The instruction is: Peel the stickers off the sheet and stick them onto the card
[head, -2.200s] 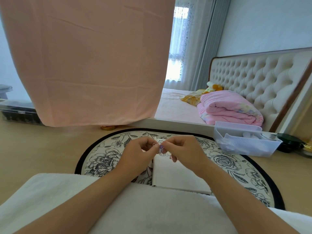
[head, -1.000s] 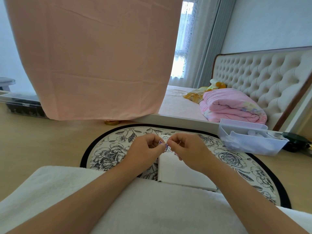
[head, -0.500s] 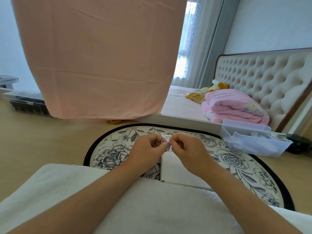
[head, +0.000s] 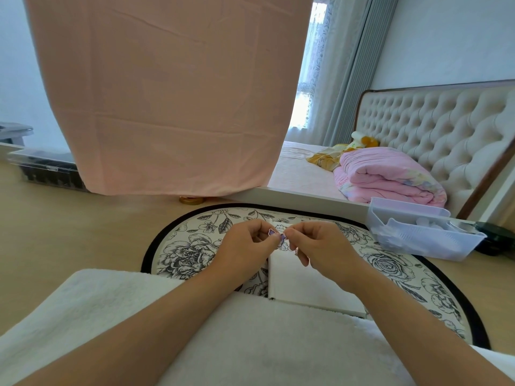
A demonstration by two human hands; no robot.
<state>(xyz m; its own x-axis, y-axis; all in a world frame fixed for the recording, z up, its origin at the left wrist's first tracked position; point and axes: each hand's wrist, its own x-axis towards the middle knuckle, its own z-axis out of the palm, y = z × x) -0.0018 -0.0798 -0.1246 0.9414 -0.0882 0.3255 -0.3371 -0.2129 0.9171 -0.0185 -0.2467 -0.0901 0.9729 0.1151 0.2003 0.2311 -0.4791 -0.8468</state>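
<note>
Left hand and right hand are raised together over the rug, fingertips almost touching. Both pinch the small white sticker sheet between thumb and forefinger, the other fingers curled in. A purple sticker shows right between the two thumbs; too small to tell if it is lifted off the backing or which hand has it. The white rectangular card lies flat on the round black-rimmed floral rug, directly below the hands and not touched by them, its near edge tucked against the white fluffy blanket that covers the lap. Both forearms reach out over that blanket. A translucent plastic basket sits on the wooden floor at the rug's right edge, beside the bed. A pink folded quilt lies on the bed in front of the cream tufted headboard. A peach hanging cloth fills the upper left, with a gold round lid on the floor just under its hem.
</note>
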